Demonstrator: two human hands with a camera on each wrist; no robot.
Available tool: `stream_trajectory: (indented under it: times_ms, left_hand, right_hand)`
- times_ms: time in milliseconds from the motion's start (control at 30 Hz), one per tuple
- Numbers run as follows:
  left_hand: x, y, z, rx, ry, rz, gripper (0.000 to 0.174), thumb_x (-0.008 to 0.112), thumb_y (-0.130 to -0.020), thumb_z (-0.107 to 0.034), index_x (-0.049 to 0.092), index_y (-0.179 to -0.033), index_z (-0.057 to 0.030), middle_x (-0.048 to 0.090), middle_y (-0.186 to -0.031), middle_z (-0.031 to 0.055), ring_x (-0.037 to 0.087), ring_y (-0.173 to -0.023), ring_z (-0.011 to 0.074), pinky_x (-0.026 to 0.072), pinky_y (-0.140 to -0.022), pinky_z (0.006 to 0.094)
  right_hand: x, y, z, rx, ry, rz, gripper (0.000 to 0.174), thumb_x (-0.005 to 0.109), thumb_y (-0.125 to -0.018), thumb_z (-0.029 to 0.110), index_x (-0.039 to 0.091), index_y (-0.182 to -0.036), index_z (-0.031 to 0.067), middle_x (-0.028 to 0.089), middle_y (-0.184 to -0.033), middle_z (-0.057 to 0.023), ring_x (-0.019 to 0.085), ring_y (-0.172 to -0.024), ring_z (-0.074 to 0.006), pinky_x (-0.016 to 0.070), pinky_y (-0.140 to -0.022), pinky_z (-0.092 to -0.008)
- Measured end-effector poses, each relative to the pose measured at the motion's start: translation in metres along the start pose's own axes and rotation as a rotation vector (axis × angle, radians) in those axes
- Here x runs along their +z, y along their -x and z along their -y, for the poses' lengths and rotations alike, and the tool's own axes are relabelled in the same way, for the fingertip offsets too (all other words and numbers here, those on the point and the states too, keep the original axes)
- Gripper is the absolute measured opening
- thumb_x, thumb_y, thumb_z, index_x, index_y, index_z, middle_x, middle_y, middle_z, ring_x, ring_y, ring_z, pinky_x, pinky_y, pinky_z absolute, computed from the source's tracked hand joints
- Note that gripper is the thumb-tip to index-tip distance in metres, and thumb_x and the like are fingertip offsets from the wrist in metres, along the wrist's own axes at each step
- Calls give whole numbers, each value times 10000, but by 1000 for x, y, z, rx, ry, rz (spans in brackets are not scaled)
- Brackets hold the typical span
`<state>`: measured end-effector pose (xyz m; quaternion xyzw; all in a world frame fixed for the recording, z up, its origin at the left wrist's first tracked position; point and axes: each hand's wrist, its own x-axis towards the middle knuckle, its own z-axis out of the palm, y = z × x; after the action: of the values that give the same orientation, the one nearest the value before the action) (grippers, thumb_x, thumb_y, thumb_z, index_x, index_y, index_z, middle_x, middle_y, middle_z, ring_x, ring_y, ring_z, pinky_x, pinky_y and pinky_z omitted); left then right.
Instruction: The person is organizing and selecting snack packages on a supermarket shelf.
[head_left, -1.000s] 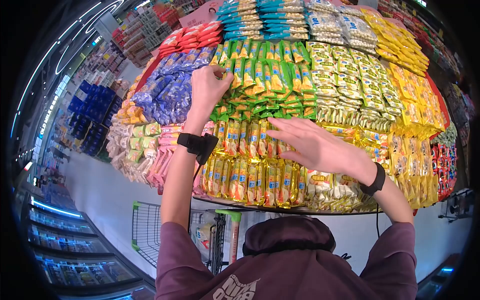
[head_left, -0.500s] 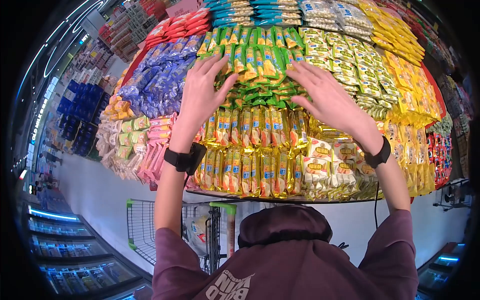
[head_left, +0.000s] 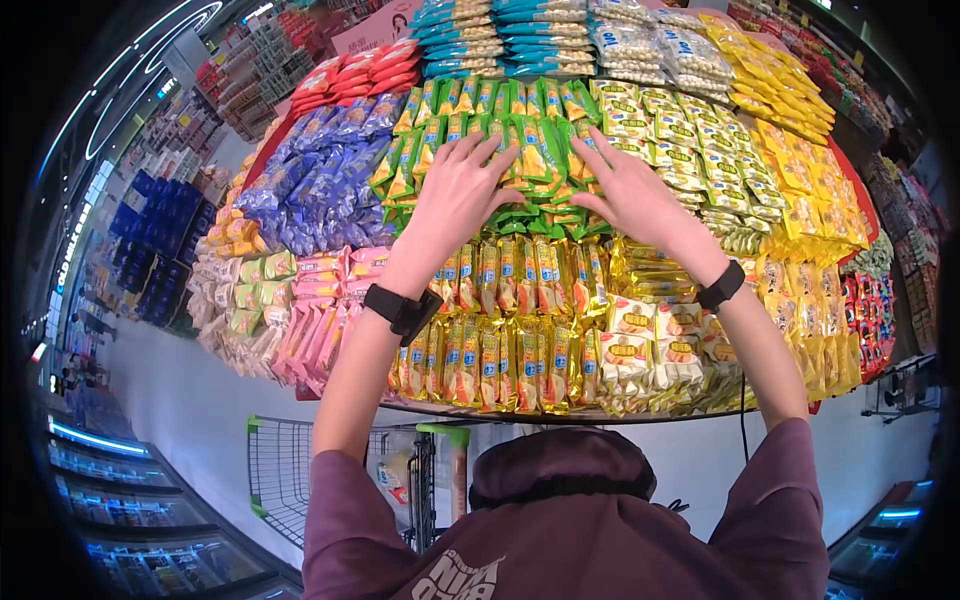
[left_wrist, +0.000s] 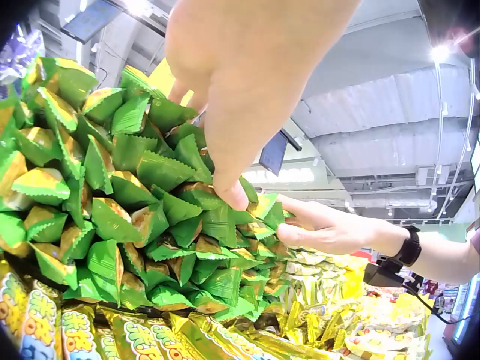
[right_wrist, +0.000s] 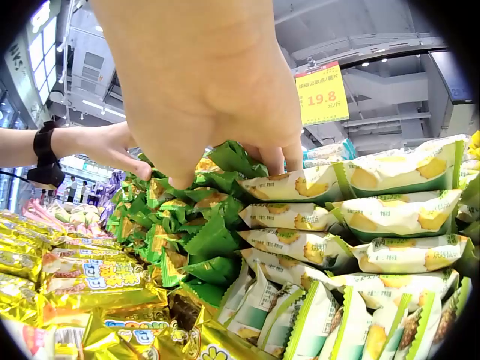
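Green-wrapped snack packets are stacked in the middle of a big display. On the left part of this stack rests my left hand, its fingers spread and fairly straight. My right hand lies at the stack's right side, fingers extended along the border with the white-and-green packets. In the left wrist view, the left thumb touches the jagged ends of the green packets. The right wrist view has the right fingertips down behind the top green packets, partly hidden. Neither hand grips a packet.
Gold-wrapped snack sticks fill the front of the display. Blue packets are piled on the left and yellow bags on the right. A shopping cart stands in front. A yellow price sign hangs behind.
The left hand went from curled fingers at the green stack's left edge to spread fingers, then moved right onto the stack. The right hand shifted to the stack's right side.
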<state>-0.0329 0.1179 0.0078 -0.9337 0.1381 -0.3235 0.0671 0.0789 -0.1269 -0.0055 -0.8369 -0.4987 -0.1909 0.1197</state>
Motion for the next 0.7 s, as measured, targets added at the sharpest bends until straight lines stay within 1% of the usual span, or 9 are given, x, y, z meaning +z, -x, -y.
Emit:
stream_trajectory:
  times_ms: [100,133,233,267,400,500,633,667,700]
  left_hand:
    - [-2,-2,-3,-16,65,-4,663,735,-829,-447,579,-1356,-76,595,-1360,155,531,-1275,336,416,-1051,454]
    - [-2,-3,-6,-17,83,-26,669,739,-827,-448,576,-1360,-77,592,-1363,157,528,-1278,337,414,-1056,455]
    - [0,-10,-15,21,109,-47,670,747,-831,-437,570,-1367,-77,576,-1381,161,516,-1289,335,408,-1067,462]
    - [3,-12,-17,36,116,-50,655,744,-837,-430,575,-1362,-76,574,-1383,161,514,-1291,335,408,-1067,464]
    - [11,-13,-18,35,126,5,564,719,-872,-388,605,-1319,-64,575,-1383,161,518,-1285,334,415,-1064,458]
    - [11,-12,-22,20,113,0,583,712,-879,-387,587,-1341,-55,588,-1370,160,528,-1276,336,415,-1065,452]
    - [-4,-13,-40,2,134,-55,598,714,-887,-378,565,-1373,-63,601,-1355,157,535,-1273,332,411,-1070,449]
    - [-8,-13,-46,-11,159,-45,591,715,-889,-372,567,-1371,-64,601,-1355,156,534,-1275,331,409,-1073,449]
    - [-11,-14,-51,-25,183,-35,584,716,-892,-367,568,-1369,-65,601,-1355,156,533,-1276,330,408,-1075,448]
  right_hand:
    - [0,1,1,9,40,11,686,532,-1003,458,338,-1507,34,400,-1494,-299,519,-1269,-442,416,-1077,-491]
    - [0,0,1,-12,32,1,732,548,-985,492,332,-1509,28,392,-1506,-286,479,-1318,-432,398,-1099,-491]
    - [-9,-2,0,-5,19,18,803,601,-942,527,334,-1508,24,381,-1520,-271,441,-1358,-420,383,-1118,-489]
    - [-8,-4,-3,-8,0,24,845,677,-892,511,349,-1494,17,382,-1520,-263,435,-1363,-415,385,-1121,-492]
    - [-1,-8,-9,-44,43,46,792,726,-879,413,377,-1461,4,388,-1512,-265,454,-1349,-403,411,-1096,-493]
    - [0,-5,-10,-76,32,13,798,711,-889,425,364,-1473,7,390,-1510,-266,458,-1344,-399,417,-1090,-485]
    - [-26,10,-13,-92,-42,-36,840,701,-894,450,317,-1510,27,380,-1518,-270,460,-1343,-402,400,-1104,-490]
    - [-34,18,-17,-86,-80,-81,761,700,-902,417,387,-1474,24,450,-1474,-253,486,-1319,-396,396,-1109,-481]
    - [-46,23,-26,-69,-67,-34,727,695,-907,411,413,-1457,28,465,-1466,-244,486,-1320,-391,396,-1110,-473]
